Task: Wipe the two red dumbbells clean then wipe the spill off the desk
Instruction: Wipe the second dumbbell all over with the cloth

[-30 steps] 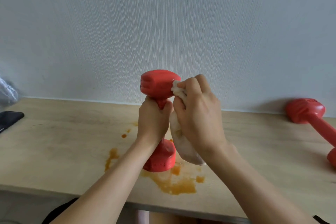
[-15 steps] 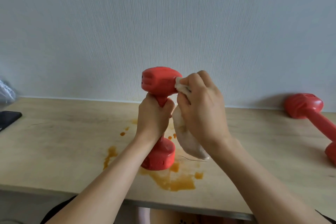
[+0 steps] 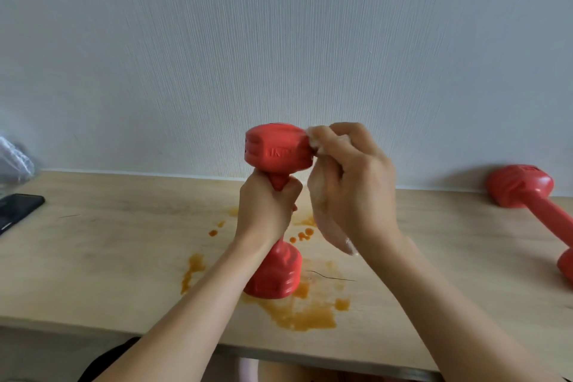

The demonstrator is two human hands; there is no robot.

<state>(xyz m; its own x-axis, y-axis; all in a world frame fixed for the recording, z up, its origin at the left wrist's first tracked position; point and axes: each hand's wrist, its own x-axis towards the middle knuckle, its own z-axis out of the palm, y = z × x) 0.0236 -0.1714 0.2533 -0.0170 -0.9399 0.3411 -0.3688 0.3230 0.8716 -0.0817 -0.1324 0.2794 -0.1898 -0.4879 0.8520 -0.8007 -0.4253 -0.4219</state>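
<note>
Above spill (image 3: 297, 313): left hand (image 3: 266, 211) grips dumbbell (image 3: 276, 149) handle, right fingers (image 3: 338, 146) pinching cloth (image 3: 331, 226); lower end may smear spill wider.

Soft, even daylight, faint shadows on the wall (image 3: 279, 40), slight wide-angle edge distortion.

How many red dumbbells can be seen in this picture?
2. One dumbbell stands upright in the left hand at center; the second dumbbell lies on the desk at far right, partly cropped.

The right hand (image 3: 353, 183) has slid its tissue (image 3: 314, 137) up from the side of the held dumbbell (image 3: 276, 152) head to its top right edge.
</note>
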